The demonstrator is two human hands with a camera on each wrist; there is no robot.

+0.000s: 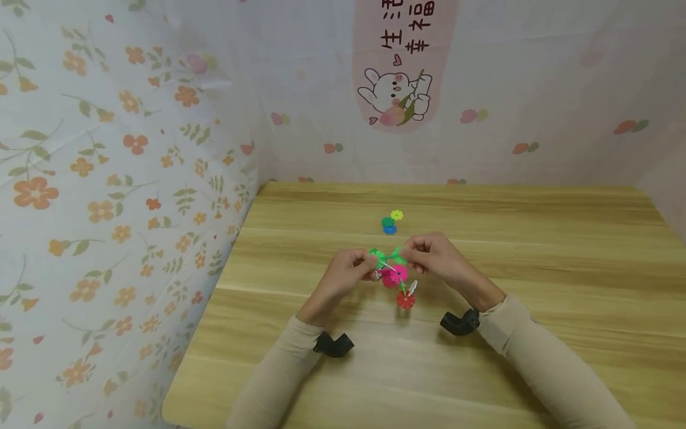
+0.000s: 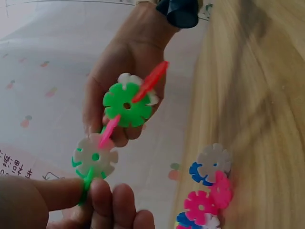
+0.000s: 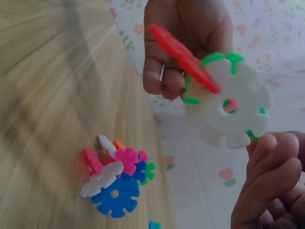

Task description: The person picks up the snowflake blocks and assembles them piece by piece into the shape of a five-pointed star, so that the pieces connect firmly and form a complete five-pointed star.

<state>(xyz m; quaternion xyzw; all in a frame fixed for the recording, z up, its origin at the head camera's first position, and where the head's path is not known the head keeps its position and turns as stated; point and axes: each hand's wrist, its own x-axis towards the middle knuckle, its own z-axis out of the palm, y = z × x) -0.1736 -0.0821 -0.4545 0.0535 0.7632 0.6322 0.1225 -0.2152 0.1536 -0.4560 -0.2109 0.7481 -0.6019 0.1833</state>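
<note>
My left hand pinches a green notched snowflake disc between thumb and fingers. Opposite it, my right hand pinches another green disc at its edge. Both hands bear one joined cluster held up above the table. In the left wrist view the cluster has a white disc, a pink disc set edge-on, a green disc and a slanting red disc. From the right wrist, a large white disc overlaps green ones.
On the wooden table, below the hands, lies a pile with a blue disc, a pink disc and several others. Farther back are a yellow disc and a blue disc. A patterned cloth hangs behind the table.
</note>
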